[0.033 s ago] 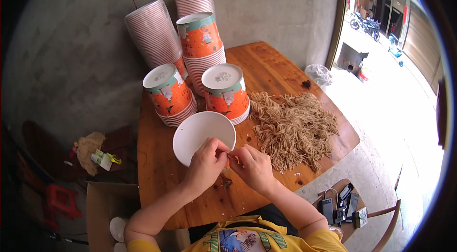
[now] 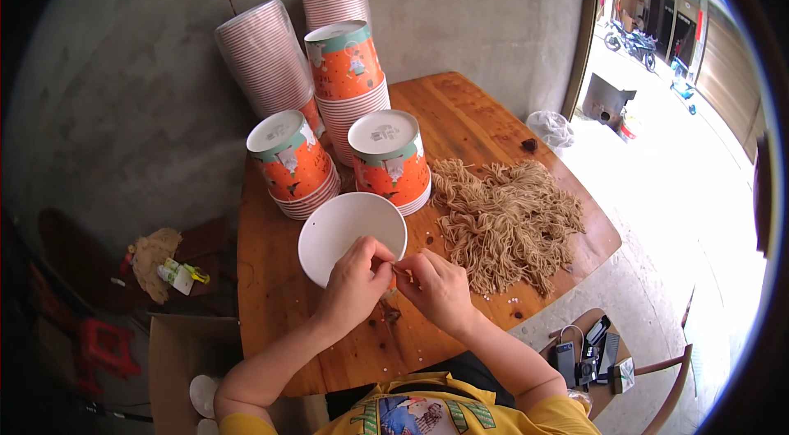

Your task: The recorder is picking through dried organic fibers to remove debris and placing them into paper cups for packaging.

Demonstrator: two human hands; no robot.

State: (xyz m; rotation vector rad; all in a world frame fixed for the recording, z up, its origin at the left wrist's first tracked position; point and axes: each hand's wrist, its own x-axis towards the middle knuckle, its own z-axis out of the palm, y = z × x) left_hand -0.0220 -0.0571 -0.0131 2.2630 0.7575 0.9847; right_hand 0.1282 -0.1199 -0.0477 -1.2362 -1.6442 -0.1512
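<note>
A paper bucket (image 2: 329, 233) lies tilted on the table, its plain white inside facing up and toward me. My left hand (image 2: 357, 283) is closed at the near right of its rim, index finger over the edge and thumb outside. Right beside it, my right hand (image 2: 436, 287) pinches with thumb and index finger close to the same edge. What lies between those fingertips is too small and covered to name. To the right of my hands spreads a heap of tan cords (image 2: 514, 221).
Upside-down stacks of orange and green paper buckets (image 2: 386, 151) stand behind the bucket, with taller wrapped stacks (image 2: 267, 57) by the wall. The wooden table (image 2: 460, 106) carries small white bits. A cardboard box (image 2: 185, 353) sits at lower left; a stool (image 2: 620, 344) with devices at lower right.
</note>
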